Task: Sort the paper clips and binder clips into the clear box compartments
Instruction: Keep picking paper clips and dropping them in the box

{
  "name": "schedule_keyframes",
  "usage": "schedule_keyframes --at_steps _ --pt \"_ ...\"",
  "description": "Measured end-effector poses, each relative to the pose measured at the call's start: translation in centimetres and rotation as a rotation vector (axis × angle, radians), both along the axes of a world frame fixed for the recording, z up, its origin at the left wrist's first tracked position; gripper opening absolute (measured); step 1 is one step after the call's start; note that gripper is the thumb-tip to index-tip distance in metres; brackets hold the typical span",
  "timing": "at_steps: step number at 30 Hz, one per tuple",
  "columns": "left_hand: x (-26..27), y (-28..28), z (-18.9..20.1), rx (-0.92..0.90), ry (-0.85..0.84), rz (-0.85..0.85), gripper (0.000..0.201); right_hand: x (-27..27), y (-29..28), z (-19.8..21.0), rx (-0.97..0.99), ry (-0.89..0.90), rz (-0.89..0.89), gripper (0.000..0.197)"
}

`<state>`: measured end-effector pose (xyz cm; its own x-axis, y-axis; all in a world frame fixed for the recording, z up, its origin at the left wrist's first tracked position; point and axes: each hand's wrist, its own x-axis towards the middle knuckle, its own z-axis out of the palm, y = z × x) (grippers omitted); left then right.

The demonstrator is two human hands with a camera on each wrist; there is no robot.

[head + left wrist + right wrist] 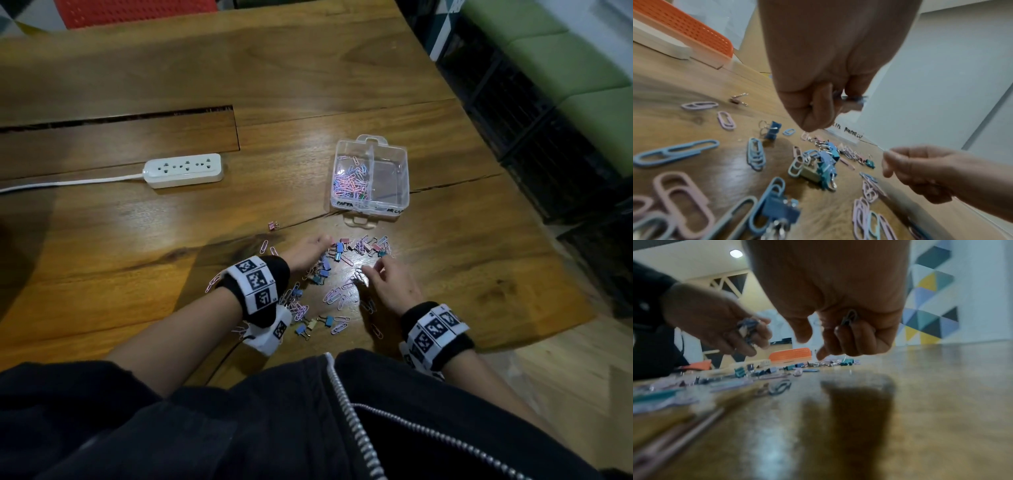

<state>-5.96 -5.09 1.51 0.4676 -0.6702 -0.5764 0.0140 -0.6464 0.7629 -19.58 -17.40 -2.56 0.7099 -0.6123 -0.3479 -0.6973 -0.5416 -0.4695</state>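
The clear box [371, 205] stands on the wooden table [479, 267] beyond both hands, its left compartment holding paper clips and its right one looking empty, while the mixed heap of paper clips and binder clips [329, 270] lies between the box and the person. The left hand [306, 255] is curled round a small bunch of clips, and the right hand [390, 284] has curled fingers keeping a clip against the palm. The right hand seems nearer to the empty compartment.

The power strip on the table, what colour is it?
The power strip is white, clearest in the head view.
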Motion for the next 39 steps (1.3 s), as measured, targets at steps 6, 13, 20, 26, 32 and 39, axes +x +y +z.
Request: schedule_keyframes --at_steps 6,13,20,26,32,39 --pt "1.6 0.0 -0.4 -0.175 0.476 0.346 0.035 1.0 0.3 0.4 -0.100 0.042 0.164 0.021" --pt "1.9 0.1 -0.3 -0.054 0.246 0.181 0.023 1.1 0.1 0.7 -0.022 0.184 0.269 0.021" --pt "2.1 0.5 -0.9 -0.111 0.175 0.231 0.021 1.3 -0.2 0.9 0.324 -0.003 -0.020 0.014" --pt "3.1 -0.1 0.3 -0.118 0.484 0.425 0.026 1.5 -1.0 2.7 0.766 -0.195 -0.365 0.028" --pt "5.7 -4.2 3.6 -0.196 0.629 0.503 0.015 2.0 -1.7 4.4 0.769 -0.261 -0.240 0.032" --pt "8.1 -10.4 5.4 -0.254 0.574 0.500 0.051 4.4 -4.1 6.4 0.707 -0.283 -0.189 0.020"
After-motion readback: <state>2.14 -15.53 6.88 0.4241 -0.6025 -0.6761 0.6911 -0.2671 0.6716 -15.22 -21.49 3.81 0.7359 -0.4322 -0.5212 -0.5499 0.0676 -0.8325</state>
